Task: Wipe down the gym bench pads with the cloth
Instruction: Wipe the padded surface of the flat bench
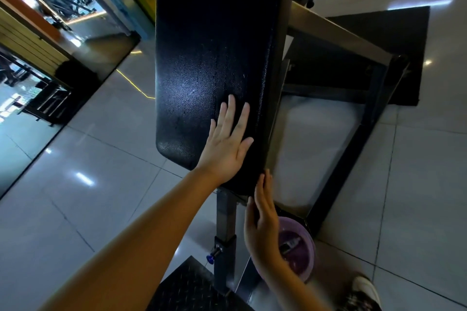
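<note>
Tiled floor [88,184], left hand [226,142] spread on bench pad [209,45], right hand [262,225] straight-fingered at its edge

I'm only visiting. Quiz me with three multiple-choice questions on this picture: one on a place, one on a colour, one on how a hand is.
1. Where is the purple basin? A) on a chair B) on the floor C) on a shelf
2. What colour is the bench pad? A) black B) red C) white
3. How is the left hand? A) flat on the pad, fingers straight B) gripping a cloth C) clenched
Answers: 1 B, it stands on the tiles. 2 A, its textured cover is black. 3 A, the palm lies on the pad.
</note>
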`<state>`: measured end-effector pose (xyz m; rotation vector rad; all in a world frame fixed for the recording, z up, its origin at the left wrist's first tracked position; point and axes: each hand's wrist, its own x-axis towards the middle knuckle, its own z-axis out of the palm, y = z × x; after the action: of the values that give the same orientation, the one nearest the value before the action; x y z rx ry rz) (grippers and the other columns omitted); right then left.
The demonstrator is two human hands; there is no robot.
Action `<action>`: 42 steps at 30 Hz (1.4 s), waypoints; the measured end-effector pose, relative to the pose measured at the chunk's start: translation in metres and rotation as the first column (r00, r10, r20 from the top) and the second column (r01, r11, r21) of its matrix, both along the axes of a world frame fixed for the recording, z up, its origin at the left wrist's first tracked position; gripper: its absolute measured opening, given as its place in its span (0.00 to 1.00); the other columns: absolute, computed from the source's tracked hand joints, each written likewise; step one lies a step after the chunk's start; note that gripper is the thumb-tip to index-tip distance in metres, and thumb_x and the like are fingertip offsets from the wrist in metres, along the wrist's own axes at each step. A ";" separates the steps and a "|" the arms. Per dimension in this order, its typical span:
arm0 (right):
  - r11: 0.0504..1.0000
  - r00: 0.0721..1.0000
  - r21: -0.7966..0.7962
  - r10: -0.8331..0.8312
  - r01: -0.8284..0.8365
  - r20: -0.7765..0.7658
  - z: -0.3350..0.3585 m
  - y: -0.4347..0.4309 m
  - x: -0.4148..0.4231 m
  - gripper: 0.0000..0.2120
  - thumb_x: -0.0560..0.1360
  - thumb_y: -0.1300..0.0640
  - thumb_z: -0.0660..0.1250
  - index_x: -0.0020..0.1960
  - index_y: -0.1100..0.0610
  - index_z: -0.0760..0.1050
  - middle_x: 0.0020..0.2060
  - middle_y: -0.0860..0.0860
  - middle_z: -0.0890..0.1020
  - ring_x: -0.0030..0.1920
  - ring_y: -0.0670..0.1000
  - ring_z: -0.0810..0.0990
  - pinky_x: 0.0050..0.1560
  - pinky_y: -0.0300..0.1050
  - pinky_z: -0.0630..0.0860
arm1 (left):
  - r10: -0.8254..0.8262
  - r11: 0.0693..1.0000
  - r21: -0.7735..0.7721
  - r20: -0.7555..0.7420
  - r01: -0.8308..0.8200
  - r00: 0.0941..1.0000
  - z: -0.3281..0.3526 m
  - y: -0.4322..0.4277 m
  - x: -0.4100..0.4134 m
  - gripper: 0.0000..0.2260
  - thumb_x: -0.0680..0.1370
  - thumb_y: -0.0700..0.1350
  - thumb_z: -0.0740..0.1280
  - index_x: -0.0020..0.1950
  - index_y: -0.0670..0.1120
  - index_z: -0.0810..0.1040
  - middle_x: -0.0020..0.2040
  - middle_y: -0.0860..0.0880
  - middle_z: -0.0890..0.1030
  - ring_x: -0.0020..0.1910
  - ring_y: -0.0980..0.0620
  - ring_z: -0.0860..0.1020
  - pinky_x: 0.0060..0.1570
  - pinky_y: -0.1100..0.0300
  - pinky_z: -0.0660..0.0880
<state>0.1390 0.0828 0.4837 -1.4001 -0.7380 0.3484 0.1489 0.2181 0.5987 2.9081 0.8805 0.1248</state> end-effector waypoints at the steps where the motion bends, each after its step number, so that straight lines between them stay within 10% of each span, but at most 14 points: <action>1: 1.000 1.000 -0.010 -0.010 0.010 -0.024 0.000 0.000 -0.004 0.26 0.79 0.57 0.54 0.76 0.58 0.53 0.77 0.53 0.56 0.76 0.54 0.55 0.73 0.37 0.56 | 0.000 1.000 0.006 -0.006 0.000 1.000 -0.001 -0.001 -0.002 0.28 0.81 0.55 0.47 0.76 0.52 0.36 0.76 0.50 0.31 0.75 0.50 0.33 0.74 0.49 0.38; 8: 0.982 0.975 0.046 -0.175 0.183 -0.135 0.077 0.061 0.073 0.23 0.80 0.57 0.54 0.74 0.55 0.53 0.75 0.51 0.56 0.77 0.50 0.53 0.75 0.41 0.51 | -0.017 1.000 -0.026 0.004 0.017 1.000 -0.016 -0.005 -0.024 0.28 0.80 0.58 0.45 0.77 0.53 0.38 0.77 0.51 0.33 0.76 0.52 0.33 0.75 0.45 0.43; 17: 0.994 0.949 0.038 -0.107 0.101 0.296 0.015 0.027 0.033 0.24 0.77 0.65 0.56 0.73 0.65 0.60 0.74 0.58 0.58 0.75 0.58 0.56 0.75 0.42 0.53 | -0.012 0.998 -0.054 0.082 0.017 0.997 -0.018 -0.011 -0.031 0.30 0.79 0.57 0.51 0.78 0.57 0.41 0.77 0.56 0.33 0.77 0.55 0.33 0.75 0.46 0.42; 25: 0.972 0.954 0.149 -0.211 0.181 0.215 0.094 0.033 0.089 0.22 0.81 0.54 0.56 0.72 0.60 0.61 0.74 0.55 0.61 0.75 0.57 0.58 0.72 0.54 0.61 | -0.020 1.000 0.006 -0.025 0.020 0.999 0.011 0.005 -0.029 0.45 0.74 0.64 0.67 0.75 0.63 0.35 0.75 0.56 0.26 0.77 0.52 0.32 0.76 0.43 0.38; 29: 0.995 0.713 0.046 -0.094 0.086 0.694 0.169 0.092 0.163 0.21 0.79 0.61 0.56 0.71 0.63 0.65 0.73 0.59 0.64 0.75 0.60 0.58 0.73 0.55 0.61 | 0.208 0.973 -0.109 0.008 -0.206 0.978 0.044 0.029 0.000 0.57 0.67 0.68 0.72 0.76 0.58 0.31 0.75 0.54 0.25 0.76 0.46 0.31 0.72 0.38 0.37; 32: 0.957 0.327 -0.256 0.200 0.138 0.924 0.174 0.120 0.175 0.22 0.75 0.60 0.53 0.65 0.62 0.75 0.68 0.57 0.73 0.71 0.58 0.68 0.70 0.58 0.64 | 0.304 0.925 -0.211 -0.080 -0.315 0.949 0.055 0.042 0.012 0.65 0.62 0.68 0.75 0.76 0.52 0.27 0.75 0.51 0.24 0.76 0.42 0.31 0.72 0.35 0.41; 37: 0.909 -0.215 -0.414 0.415 0.050 0.884 0.154 0.095 0.163 0.23 0.71 0.53 0.52 0.54 0.54 0.83 0.58 0.52 0.82 0.62 0.53 0.78 0.61 0.52 0.74 | 0.305 0.892 -0.320 -0.092 -0.318 0.948 0.051 0.047 0.015 0.68 0.60 0.66 0.77 0.75 0.50 0.25 0.74 0.49 0.23 0.75 0.39 0.30 0.72 0.33 0.47; 42: 0.892 -0.456 -0.451 0.394 -0.019 0.798 0.186 0.109 0.193 0.18 0.74 0.58 0.55 0.54 0.55 0.83 0.57 0.53 0.82 0.62 0.55 0.77 0.62 0.53 0.75 | 0.297 0.922 -0.224 -0.118 -0.317 0.947 0.065 0.052 0.028 0.64 0.65 0.71 0.70 0.76 0.44 0.28 0.76 0.39 0.28 0.76 0.36 0.34 0.74 0.38 0.41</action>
<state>0.3325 0.1920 0.6701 -1.4641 -2.7092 -0.8375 0.1766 0.2703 0.6641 2.5493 1.2665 -0.0744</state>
